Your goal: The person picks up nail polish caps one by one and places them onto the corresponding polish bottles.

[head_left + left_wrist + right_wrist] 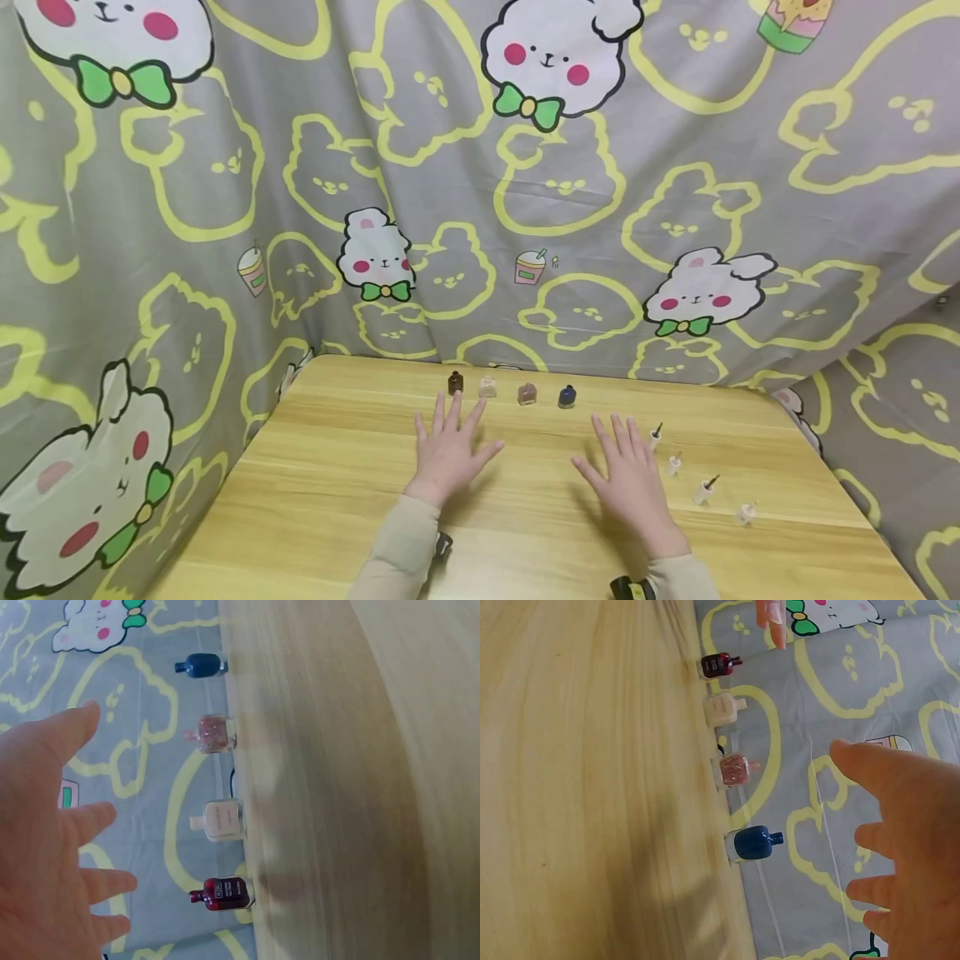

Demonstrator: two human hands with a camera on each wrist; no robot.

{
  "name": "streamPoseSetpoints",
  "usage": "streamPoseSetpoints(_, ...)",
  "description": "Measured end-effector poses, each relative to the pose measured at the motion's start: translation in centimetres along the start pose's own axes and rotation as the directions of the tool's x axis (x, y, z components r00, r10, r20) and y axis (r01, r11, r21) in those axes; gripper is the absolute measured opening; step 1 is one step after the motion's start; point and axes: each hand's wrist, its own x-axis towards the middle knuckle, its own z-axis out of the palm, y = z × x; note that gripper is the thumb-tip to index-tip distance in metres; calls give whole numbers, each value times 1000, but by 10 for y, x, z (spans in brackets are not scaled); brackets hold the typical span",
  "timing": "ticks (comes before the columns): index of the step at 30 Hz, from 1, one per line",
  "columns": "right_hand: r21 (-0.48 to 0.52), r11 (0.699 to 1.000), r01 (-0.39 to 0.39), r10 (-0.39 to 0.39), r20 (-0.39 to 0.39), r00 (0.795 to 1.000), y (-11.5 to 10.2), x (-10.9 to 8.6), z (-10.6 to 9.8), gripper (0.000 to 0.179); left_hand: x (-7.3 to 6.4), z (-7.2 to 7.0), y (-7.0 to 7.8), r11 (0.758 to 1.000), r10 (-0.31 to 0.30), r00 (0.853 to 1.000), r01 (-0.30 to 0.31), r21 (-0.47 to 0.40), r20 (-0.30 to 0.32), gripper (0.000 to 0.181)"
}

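Observation:
Along the back of the table stand several uncapped nail polish bottles: a dark red bottle (455, 383), a cream bottle (487, 387), a glittery pink bottle (527, 394) and a dark blue bottle (567, 397). My left hand (450, 450), fingers spread and holding nothing, is nearest the dark red and cream ones. With fingers straight and spread, my right hand (628, 479) is beside the brush caps, also holding nothing. Those caps stand brush-up at the right: a back cap (656, 437), a second cap (674, 464), a third cap (704, 492) and a front cap (746, 513).
The wooden table (315, 492) has its back edge right behind the bottles. A grey curtain (465, 183) with yellow outlines and white cartoon animals hangs behind and along the sides. Dark straps with devices (632, 588) sit at both wrists.

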Motion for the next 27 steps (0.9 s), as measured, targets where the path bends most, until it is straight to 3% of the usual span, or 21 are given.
streamPoseSetpoints(4, 9, 1000, 16, -16, -53, 998, 0, 1, -4, 77, 2, -2, 1, 999, 21, 999, -22, -33, -33, 72)
streamPoseSetpoints(7, 21, 999, 49, -46, -139, 989, -1, 2, -7, 72, 4, -5, 1, 998, 45, 996, -48, -38, -80, 71)
streamPoseSetpoints(10, 33, 995, 98, -87, -248, 965, -1, 2, -12, 67, 4, -7, 2, 996, 71, 988, -76, -35, -137, 68)
streamPoseSetpoints(15, 54, 984, 167, -132, -400, 907, -1, 3, -18, 60, 4, -9, 1, 992, 115, 969, -124, -30, -219, 64)
streamPoseSetpoints(21, 56, 978, 203, -147, -504, 851, 3, 3, -29, 53, 6, -12, 4, 981, 162, 930, -188, -50, -330, 52)
streamPoseSetpoints(27, 73, 972, 224, -146, -555, 819, 5, 1, -43, 50, 10, -19, 9, 963, 147, 895, -226, -145, -421, 42)
